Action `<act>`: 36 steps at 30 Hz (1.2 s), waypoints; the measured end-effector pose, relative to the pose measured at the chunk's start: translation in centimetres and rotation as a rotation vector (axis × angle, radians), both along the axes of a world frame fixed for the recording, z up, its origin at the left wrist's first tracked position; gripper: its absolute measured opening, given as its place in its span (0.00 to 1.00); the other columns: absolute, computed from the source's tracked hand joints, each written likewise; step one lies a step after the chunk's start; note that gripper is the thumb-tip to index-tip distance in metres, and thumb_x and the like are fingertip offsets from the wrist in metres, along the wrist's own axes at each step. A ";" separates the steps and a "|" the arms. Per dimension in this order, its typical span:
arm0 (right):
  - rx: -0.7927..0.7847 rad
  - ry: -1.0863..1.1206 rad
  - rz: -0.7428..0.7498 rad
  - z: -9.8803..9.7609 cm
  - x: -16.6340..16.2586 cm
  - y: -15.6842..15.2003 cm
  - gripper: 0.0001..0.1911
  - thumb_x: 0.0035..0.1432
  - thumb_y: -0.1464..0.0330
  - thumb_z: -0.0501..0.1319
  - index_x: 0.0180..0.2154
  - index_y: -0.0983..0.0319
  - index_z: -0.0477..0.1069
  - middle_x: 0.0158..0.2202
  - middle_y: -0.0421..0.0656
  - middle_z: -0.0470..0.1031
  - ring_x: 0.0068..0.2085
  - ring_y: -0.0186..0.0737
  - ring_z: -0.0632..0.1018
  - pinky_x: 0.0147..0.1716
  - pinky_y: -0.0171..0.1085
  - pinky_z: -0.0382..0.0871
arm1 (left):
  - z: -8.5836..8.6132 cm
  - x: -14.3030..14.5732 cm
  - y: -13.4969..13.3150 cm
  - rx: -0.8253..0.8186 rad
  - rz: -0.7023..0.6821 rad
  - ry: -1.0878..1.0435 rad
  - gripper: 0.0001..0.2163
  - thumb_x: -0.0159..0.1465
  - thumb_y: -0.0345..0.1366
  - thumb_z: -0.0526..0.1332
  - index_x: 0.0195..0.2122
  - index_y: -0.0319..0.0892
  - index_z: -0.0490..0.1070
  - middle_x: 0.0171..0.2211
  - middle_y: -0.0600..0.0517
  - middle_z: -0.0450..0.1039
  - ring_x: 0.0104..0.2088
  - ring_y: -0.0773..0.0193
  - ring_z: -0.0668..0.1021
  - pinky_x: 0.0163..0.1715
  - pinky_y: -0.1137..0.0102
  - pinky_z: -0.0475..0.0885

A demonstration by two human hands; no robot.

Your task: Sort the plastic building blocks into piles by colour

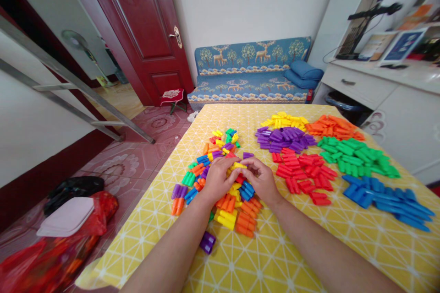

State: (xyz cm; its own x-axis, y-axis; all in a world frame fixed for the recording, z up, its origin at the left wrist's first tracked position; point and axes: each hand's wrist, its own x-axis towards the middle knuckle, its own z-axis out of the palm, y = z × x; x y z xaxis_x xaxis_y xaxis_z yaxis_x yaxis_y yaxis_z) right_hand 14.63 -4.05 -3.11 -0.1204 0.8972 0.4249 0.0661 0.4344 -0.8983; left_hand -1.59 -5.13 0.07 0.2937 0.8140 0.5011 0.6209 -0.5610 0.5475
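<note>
My left hand (220,176) and my right hand (261,178) meet above a mixed pile, fingers closed around a small yellow plastic building piece (239,165). Fingers partly cover the piece. Beneath and around them lie joined, tube-like pieces in several colours, among them orange pieces (245,223), a yellow piece (226,218), blue pieces (246,190) and green pieces (189,178). Nearest my left forearm is a purple piece (207,242). Red pieces (305,171) form a sorted heap to the right of my right hand.
More single-colour heaps lie on the yellow patterned tablecloth (275,256): purple (283,139), yellow (285,121), orange (333,128), green (359,155) and blue (385,199). A blue sofa (247,78) stands beyond the table. Bags (75,238) lie on the floor at left.
</note>
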 end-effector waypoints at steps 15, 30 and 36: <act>-0.047 -0.009 0.009 0.0 0.1 0.0 0.09 0.56 0.65 0.62 0.39 0.60 0.72 0.26 0.38 0.69 0.27 0.34 0.69 0.26 0.32 0.62 | -0.1 0.1 0.1 0.004 0.004 0.022 0.13 0.66 0.37 0.57 0.50 0.43 0.72 0.47 0.47 0.77 0.47 0.58 0.76 0.51 0.60 0.66; -0.073 0.011 0.017 0.3 0.0 0.0 0.09 0.55 0.65 0.62 0.38 0.61 0.71 0.24 0.37 0.67 0.25 0.33 0.67 0.24 0.32 0.61 | 0.1 0.1 0.1 0.008 0.006 0.034 0.13 0.66 0.38 0.56 0.49 0.43 0.72 0.45 0.47 0.77 0.46 0.57 0.77 0.50 0.60 0.66; -0.100 0.023 0.033 0.0 0.0 0.0 0.09 0.55 0.65 0.62 0.39 0.60 0.71 0.26 0.38 0.70 0.27 0.34 0.70 0.26 0.32 0.64 | -0.1 0.1 0.1 0.004 0.010 0.041 0.13 0.65 0.38 0.57 0.50 0.43 0.72 0.46 0.47 0.77 0.47 0.57 0.76 0.51 0.60 0.66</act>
State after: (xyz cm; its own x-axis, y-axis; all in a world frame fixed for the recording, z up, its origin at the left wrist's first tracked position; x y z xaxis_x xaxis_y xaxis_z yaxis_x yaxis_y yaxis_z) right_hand 14.68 -4.04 -3.07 -0.1423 0.9310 0.3361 0.0320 0.3437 -0.9385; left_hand -1.52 -5.00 -0.03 0.3056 0.8150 0.4923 0.6486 -0.5567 0.5191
